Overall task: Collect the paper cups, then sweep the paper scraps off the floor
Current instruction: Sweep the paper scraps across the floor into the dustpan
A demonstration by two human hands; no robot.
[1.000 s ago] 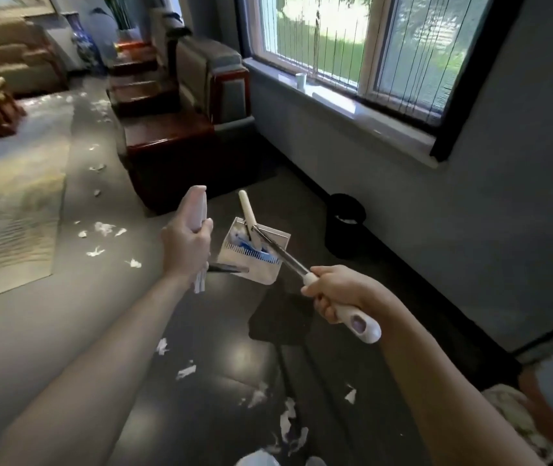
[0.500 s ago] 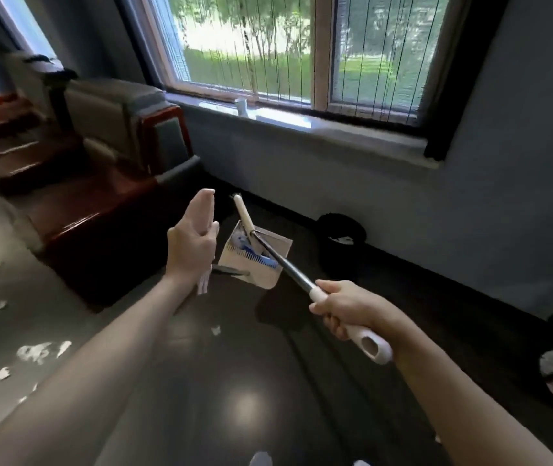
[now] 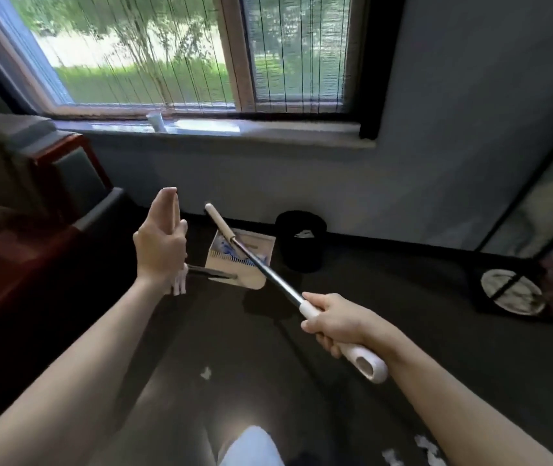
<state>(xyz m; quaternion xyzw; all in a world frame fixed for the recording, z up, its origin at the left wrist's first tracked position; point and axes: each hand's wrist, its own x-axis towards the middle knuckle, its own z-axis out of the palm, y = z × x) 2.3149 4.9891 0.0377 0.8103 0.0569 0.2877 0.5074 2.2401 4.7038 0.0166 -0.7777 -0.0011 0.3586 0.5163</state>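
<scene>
- So, my right hand [image 3: 339,322] is closed tight round the white grip of the broom [image 3: 278,280]. The butt end with the hang hole pokes out behind my palm.
- My left hand [image 3: 161,243] is curled round the dustpan handle [image 3: 180,282]. Only its white end shows under my fist, and the top of the grip is too blurry to read.
- The broom's long axis runs on a diagonal. The butt is right of centre and low, and the cream tip is up and left of centre, pointing at the wall under the window.
- The shaft crosses right over the dustpan [image 3: 253,280], which sits mid-frame and looks held off the floor.
- My guess is the broom is a light, stiff metal tube with a smooth plastic grip. Held this far back the tip will feel swingy, so I'd choke up the shaft for control.
- The dustpan looks like thin plastic on a dark rod, so it probably wants to swing.
- One paper cup [image 3: 156,122] stands upright on the windowsill, upper left of centre. It'll be flimsy, so go gentle round the wall.
- There are paper scraps [image 3: 206,373] on the floor at bottom centre and more at lower right. They're featherlight, so use slow strokes.
- A black bin [image 3: 300,242] stands just right of the dustpan.
</scene>
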